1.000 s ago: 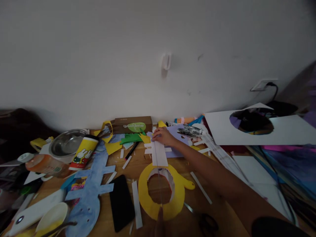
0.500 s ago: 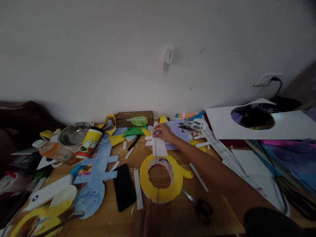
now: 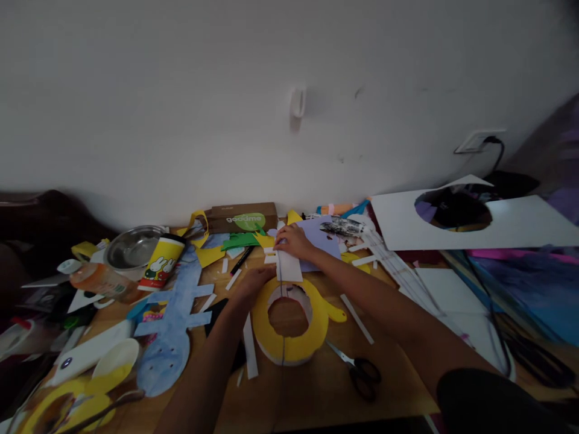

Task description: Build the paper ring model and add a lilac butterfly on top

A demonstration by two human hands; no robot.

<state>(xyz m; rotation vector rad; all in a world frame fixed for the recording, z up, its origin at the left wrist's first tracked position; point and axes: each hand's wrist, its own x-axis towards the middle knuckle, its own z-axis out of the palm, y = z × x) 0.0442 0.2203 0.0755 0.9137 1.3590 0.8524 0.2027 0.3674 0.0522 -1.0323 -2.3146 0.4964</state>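
My right hand [image 3: 293,241] is at the top of a white paper piece [image 3: 289,267], its fingers pinched together on a thin dark string [image 3: 279,270]. Down from there the string runs over the paper and across a yellow paper ring [image 3: 261,337] toward the table's front. The ring lies flat and has a small yellow tab [image 3: 335,313] at its right. My left hand [image 3: 256,284] reaches to the upper left of the ring, close to the paper's lower left edge. How its fingers are closed is hard to make out.
Scissors [image 3: 362,369] lie right of the ring. A black phone [image 3: 239,358] is partly under my left forearm. Further left are a blue paper figure [image 3: 163,361], a yellow-red cup [image 3: 161,262], a bottle [image 3: 104,282] and a metal bowl [image 3: 131,248]. Behind stands a brown box [image 3: 219,220].
My left hand has come up from the front edge to the ring's upper left side. My right hand stays at the top of the white paper. The view has shifted slightly.
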